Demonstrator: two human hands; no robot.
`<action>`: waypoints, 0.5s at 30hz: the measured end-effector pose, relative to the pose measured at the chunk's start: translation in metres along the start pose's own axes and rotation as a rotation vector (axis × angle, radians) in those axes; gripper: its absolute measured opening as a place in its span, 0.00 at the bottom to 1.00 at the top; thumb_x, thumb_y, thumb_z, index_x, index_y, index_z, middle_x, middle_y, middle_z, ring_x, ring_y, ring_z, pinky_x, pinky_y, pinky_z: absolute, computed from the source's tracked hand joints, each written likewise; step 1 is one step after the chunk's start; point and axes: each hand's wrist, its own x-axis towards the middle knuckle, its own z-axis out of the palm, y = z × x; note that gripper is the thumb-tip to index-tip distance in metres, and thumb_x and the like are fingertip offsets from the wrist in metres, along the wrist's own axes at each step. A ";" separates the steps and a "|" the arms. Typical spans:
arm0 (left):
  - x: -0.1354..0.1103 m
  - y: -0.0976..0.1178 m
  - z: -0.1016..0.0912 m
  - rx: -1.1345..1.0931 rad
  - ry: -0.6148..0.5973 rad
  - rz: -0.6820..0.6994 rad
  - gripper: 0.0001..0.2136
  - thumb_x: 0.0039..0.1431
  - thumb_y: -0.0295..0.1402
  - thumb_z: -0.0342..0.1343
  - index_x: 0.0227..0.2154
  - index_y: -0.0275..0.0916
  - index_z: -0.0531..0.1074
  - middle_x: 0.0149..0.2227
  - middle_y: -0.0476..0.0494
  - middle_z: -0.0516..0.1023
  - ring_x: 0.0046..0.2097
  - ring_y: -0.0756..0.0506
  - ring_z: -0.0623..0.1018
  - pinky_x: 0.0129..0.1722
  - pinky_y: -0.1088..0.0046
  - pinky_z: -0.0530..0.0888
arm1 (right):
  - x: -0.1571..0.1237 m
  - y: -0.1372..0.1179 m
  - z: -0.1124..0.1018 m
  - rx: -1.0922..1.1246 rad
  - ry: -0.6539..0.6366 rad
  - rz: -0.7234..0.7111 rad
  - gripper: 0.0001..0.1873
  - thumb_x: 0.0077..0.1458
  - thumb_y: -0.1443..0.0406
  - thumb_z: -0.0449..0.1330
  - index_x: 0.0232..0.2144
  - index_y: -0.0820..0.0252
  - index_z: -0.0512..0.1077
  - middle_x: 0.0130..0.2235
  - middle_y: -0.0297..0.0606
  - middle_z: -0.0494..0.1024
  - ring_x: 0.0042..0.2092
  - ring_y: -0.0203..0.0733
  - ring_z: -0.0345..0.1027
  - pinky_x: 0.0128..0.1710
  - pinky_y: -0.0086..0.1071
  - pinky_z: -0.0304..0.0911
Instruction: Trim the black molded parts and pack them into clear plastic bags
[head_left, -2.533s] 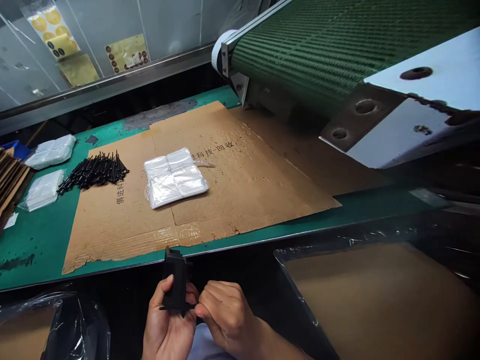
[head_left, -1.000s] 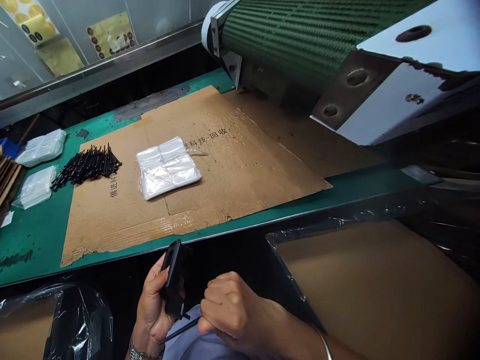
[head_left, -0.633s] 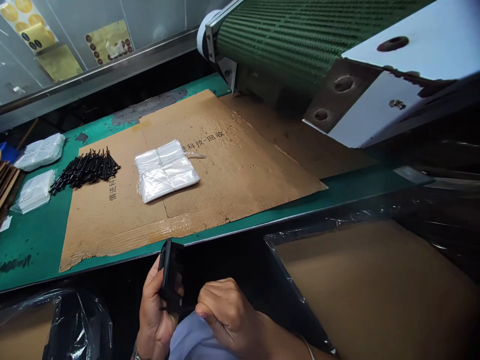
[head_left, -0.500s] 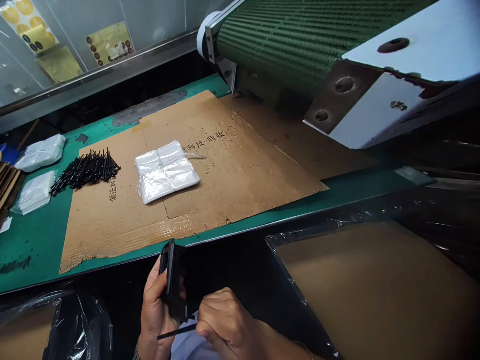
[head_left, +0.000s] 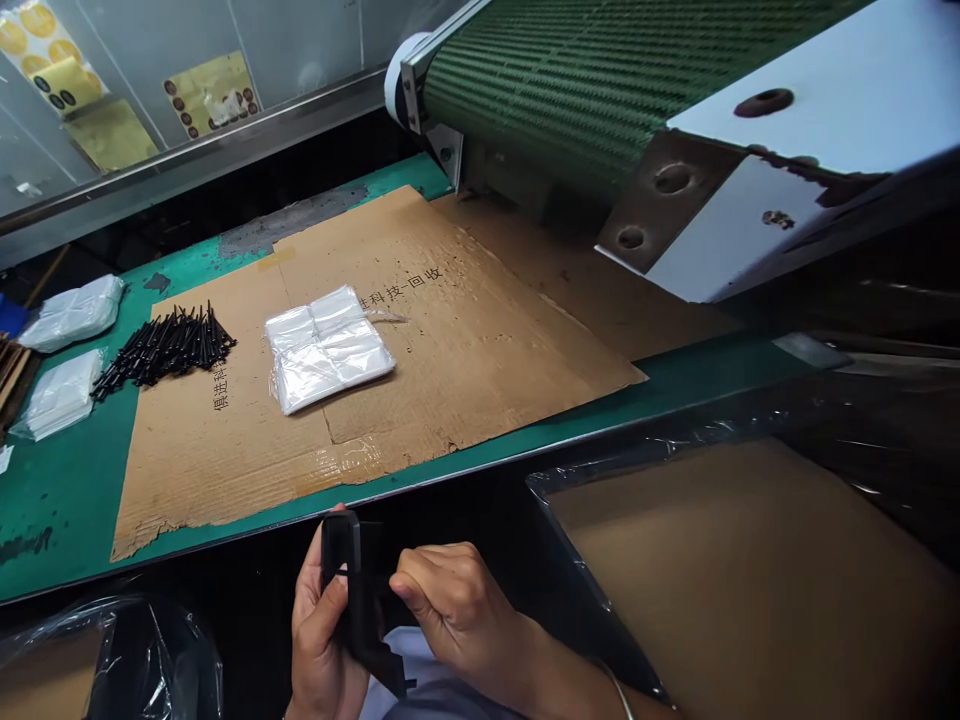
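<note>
Below the table's front edge, my left hand (head_left: 322, 630) grips a long black plastic part (head_left: 360, 600) with a slot-like opening near its top and an angled lower end. A small peg sticks out at that lower end. Just right of the part is my right hand (head_left: 457, 600), its fingers curled in a pinch. Whatever it may hold is lost against the dark background. On the cardboard sheet (head_left: 465, 380) lie a heap of thin black rods (head_left: 169, 345) and a stack of clear plastic bags (head_left: 330, 350).
More bag stacks (head_left: 60, 395) rest on the green table (head_left: 45, 510) at left. A green conveyor belt (head_left: 555, 90) with a white frame overhangs the back right. Plastic-lined boxes stand below at right (head_left: 735, 560) and lower left (head_left: 52, 660).
The black part has turned in my left hand, showing its slotted face. My right hand has moved slightly up; the thin black rod it held across the left palm no longer shows there.
</note>
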 end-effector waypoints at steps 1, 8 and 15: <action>-0.001 0.000 -0.001 0.011 -0.005 -0.005 0.21 0.45 0.30 0.64 0.45 0.48 0.72 0.21 0.54 0.70 0.20 0.56 0.65 0.19 0.83 0.64 | 0.001 0.002 -0.001 0.014 0.012 0.018 0.26 0.66 0.60 0.35 0.18 0.58 0.56 0.16 0.27 0.56 0.17 0.31 0.48 0.18 0.28 0.45; 0.001 0.001 -0.019 0.184 -0.089 -0.034 0.22 0.41 0.33 0.65 0.44 0.45 0.73 0.21 0.52 0.72 0.20 0.55 0.67 0.21 0.81 0.64 | 0.003 0.016 -0.007 0.123 -0.049 0.159 0.25 0.65 0.57 0.37 0.17 0.58 0.51 0.17 0.26 0.50 0.18 0.29 0.46 0.18 0.27 0.42; 0.011 0.006 -0.043 0.378 -0.094 0.070 0.19 0.34 0.34 0.66 0.35 0.40 0.78 0.20 0.48 0.72 0.24 0.48 0.68 0.23 0.74 0.66 | 0.003 0.010 -0.016 0.284 -0.141 0.114 0.26 0.65 0.55 0.36 0.17 0.58 0.50 0.18 0.26 0.50 0.18 0.29 0.46 0.19 0.27 0.44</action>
